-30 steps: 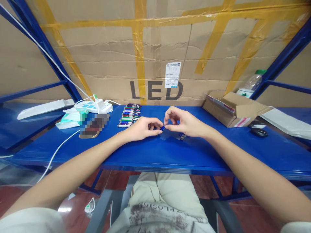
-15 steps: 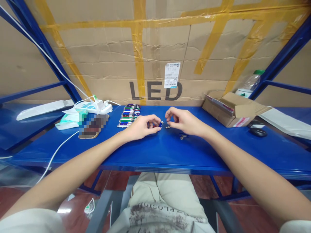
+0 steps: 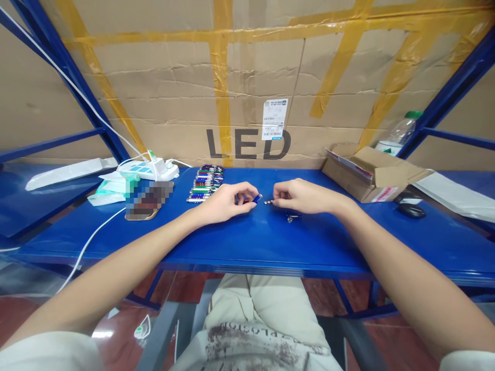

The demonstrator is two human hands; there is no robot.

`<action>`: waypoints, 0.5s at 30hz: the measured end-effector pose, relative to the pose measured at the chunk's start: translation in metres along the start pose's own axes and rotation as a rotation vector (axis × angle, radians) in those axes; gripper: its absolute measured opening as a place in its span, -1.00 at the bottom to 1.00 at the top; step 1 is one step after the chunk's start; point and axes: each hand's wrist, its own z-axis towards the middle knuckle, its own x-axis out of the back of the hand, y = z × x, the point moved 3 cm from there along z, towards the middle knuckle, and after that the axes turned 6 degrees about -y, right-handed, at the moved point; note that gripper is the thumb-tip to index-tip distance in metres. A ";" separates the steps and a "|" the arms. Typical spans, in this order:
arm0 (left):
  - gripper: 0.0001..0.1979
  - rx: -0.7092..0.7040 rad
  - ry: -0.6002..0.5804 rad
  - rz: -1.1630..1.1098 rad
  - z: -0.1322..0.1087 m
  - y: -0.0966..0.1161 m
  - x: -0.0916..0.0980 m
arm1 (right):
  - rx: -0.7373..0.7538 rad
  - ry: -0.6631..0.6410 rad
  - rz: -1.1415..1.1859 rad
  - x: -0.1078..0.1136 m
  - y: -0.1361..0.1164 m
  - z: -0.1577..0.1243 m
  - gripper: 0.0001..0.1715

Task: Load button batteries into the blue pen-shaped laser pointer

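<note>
Between the thumb and fingers of my left hand (image 3: 228, 202) is a small blue tube (image 3: 257, 198) with a silvery end, tilted up to the right. My right hand (image 3: 296, 195) has its fingertips pinched together at a few small silver button-like pieces (image 3: 267, 202) on the blue table (image 3: 247, 242); whether it grips one is too small to tell. Just below my right hand lies a small metal clip with a blue part (image 3: 293, 218). A row of several coloured metal tubes (image 3: 201, 189) lies left of my left hand.
A phone (image 3: 145, 206), a white power strip (image 3: 143, 170) and a mask-like green and white item (image 3: 112, 189) are at the left. An open cardboard box (image 3: 371, 175), a black mouse (image 3: 411, 210) and a bottle (image 3: 404, 131) stand at the right. Large cardboard forms the back.
My right hand has moved down and right to the small silver pieces, and its fingers have closed. The blue tube in my left hand has tilted further over to the right.
</note>
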 end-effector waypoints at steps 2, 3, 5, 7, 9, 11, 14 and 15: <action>-0.74 0.005 0.007 0.000 0.000 0.000 0.000 | 0.021 -0.168 0.070 0.000 0.001 -0.005 -0.85; -0.74 0.008 0.008 -0.001 0.000 0.000 0.000 | 0.024 -0.249 0.087 0.000 0.002 -0.007 -0.85; -0.74 0.011 0.010 -0.003 0.000 0.000 0.001 | 0.029 -0.325 0.100 -0.001 0.004 -0.010 -0.85; -0.73 0.011 0.008 -0.003 0.000 0.000 0.001 | 0.039 -0.338 0.101 -0.001 0.004 -0.010 -0.86; -0.72 0.012 0.006 -0.003 0.000 -0.001 0.001 | 0.055 -0.342 0.112 -0.002 0.002 -0.009 -0.86; -0.72 0.012 0.003 -0.002 0.000 -0.001 0.001 | 0.069 -0.351 0.131 -0.003 -0.001 -0.009 -0.84; -0.72 0.005 0.001 -0.003 0.000 -0.001 0.001 | 0.094 -0.343 0.149 -0.004 -0.006 -0.008 -0.81; -0.72 0.003 0.003 -0.006 0.000 -0.001 0.001 | 0.107 -0.337 0.157 -0.004 -0.007 -0.008 -0.81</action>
